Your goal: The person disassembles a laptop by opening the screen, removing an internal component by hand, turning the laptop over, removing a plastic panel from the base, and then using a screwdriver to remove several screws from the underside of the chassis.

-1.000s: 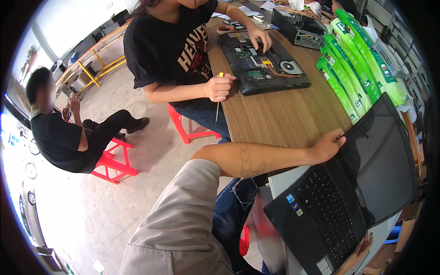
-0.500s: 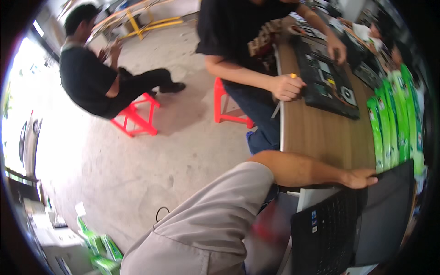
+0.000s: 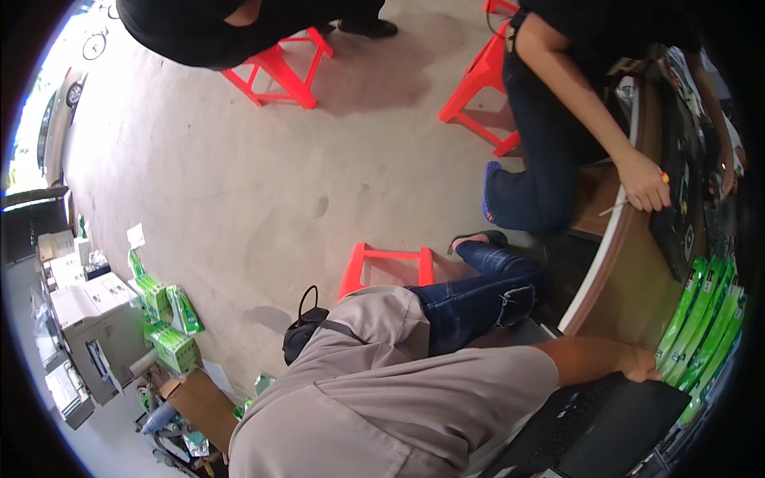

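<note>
My left hand (image 3: 639, 364) reaches across to the right, its fingers closed on the upper edge of the lid of a black laptop (image 3: 625, 426). The laptop is open, with its dark keyboard (image 3: 567, 414) partly behind my grey sleeve (image 3: 446, 398). Nothing lights the screen. Right beside my fingers stand several bright green packs (image 3: 692, 327) in a row. My right hand is out of view.
On the wooden table (image 3: 617, 295) lies an opened laptop chassis (image 3: 676, 215). A co-worker's hand (image 3: 644, 182) there holds a screwdriver (image 3: 613, 209). Red stools (image 3: 280, 73) stand on the concrete floor. A printer (image 3: 96, 307), green boxes (image 3: 173, 348) and a cardboard box (image 3: 199, 410) are at left.
The view has swung, bringing my legs and a red stool into sight and shifting the co-workers upward. My left hand stays on the laptop lid.
</note>
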A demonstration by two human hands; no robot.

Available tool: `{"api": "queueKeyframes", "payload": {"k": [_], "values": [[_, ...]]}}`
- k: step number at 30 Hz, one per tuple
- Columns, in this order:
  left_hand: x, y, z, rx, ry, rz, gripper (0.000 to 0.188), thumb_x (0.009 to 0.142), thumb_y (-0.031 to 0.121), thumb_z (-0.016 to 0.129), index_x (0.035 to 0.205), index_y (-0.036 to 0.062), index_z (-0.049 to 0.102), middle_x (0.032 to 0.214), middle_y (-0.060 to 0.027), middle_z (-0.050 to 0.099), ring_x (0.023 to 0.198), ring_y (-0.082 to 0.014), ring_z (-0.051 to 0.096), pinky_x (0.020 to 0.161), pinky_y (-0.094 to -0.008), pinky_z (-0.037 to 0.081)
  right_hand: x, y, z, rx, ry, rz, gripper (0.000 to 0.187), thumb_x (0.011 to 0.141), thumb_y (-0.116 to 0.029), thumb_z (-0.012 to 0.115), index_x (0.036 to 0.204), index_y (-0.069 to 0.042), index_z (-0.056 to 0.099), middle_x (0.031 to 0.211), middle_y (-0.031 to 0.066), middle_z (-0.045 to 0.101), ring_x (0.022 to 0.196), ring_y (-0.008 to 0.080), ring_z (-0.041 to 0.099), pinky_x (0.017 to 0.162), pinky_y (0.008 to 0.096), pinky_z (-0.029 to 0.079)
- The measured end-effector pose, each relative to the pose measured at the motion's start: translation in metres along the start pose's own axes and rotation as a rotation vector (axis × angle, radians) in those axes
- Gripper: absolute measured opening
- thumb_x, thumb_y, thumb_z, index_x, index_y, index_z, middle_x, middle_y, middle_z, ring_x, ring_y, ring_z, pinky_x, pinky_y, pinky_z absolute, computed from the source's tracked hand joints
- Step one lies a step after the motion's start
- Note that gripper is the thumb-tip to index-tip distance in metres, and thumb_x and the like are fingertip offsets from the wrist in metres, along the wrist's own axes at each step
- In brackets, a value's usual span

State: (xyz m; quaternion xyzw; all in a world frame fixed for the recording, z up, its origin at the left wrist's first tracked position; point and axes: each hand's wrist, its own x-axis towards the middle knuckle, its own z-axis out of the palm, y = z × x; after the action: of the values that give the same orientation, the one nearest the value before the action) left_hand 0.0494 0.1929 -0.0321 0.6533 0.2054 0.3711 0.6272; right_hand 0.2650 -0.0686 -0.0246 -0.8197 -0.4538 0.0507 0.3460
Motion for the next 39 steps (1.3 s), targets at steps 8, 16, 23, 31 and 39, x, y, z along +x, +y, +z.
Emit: {"api": "queueKeyframes", "payload": {"k": [8,16,23,31,39], "values": [[-0.004,-0.015,0.009,-0.008,0.098,0.013,0.067,0.106,0.05,0.036,0.112,-0.0072,0.07,0.12,-0.0287,0.065,0.121,-0.0441,0.057,0.106,-0.05,0.043,0.008,-0.024,0.011,-0.07,-0.076,0.006,0.053,0.101,-0.024,0.062,0.145,0.001,0.046,0.137,0.0244,0.059,0.126,0.0323,0.056,0.11,0.0423,0.041],[0.005,-0.016,0.011,0.089,0.037,0.05,0.065,0.106,0.05,0.036,0.111,-0.0048,0.071,0.115,-0.0266,0.068,0.116,-0.0428,0.061,0.102,-0.0496,0.046,0.013,-0.029,0.013,-0.092,-0.097,0.03,0.053,0.101,-0.024,0.062,0.145,0.001,0.045,0.137,0.0238,0.059,0.126,0.0318,0.056,0.11,0.0419,0.041],[0.004,-0.011,0.005,0.108,0.007,0.041,0.057,0.107,0.044,0.038,0.115,-0.0035,0.069,0.115,-0.0252,0.067,0.116,-0.0423,0.06,0.103,-0.05,0.045,0.006,-0.021,0.023,-0.03,-0.062,0.047,0.053,0.102,-0.025,0.062,0.145,0.0,0.045,0.137,0.0232,0.059,0.126,0.0314,0.056,0.111,0.0416,0.04],[0.001,-0.005,0.012,0.103,0.031,0.039,0.055,0.106,0.043,0.04,0.113,-0.0041,0.068,0.121,-0.03,0.062,0.12,-0.0445,0.056,0.106,-0.0493,0.042,-0.004,0.0,0.036,0.073,-0.012,0.079,0.054,0.102,-0.026,0.061,0.146,0.0,0.045,0.137,0.0226,0.059,0.126,0.0309,0.056,0.111,0.0413,0.04],[0.013,-0.009,0.021,0.168,0.053,0.072,0.054,0.106,0.046,0.039,0.11,-0.0005,0.068,0.112,-0.0278,0.066,0.111,-0.0448,0.06,0.101,-0.0504,0.045,-0.007,0.011,0.051,0.16,0.003,0.088,0.054,0.102,-0.027,0.061,0.146,-0.001,0.045,0.137,0.0219,0.059,0.126,0.0304,0.056,0.111,0.0409,0.039]]}}
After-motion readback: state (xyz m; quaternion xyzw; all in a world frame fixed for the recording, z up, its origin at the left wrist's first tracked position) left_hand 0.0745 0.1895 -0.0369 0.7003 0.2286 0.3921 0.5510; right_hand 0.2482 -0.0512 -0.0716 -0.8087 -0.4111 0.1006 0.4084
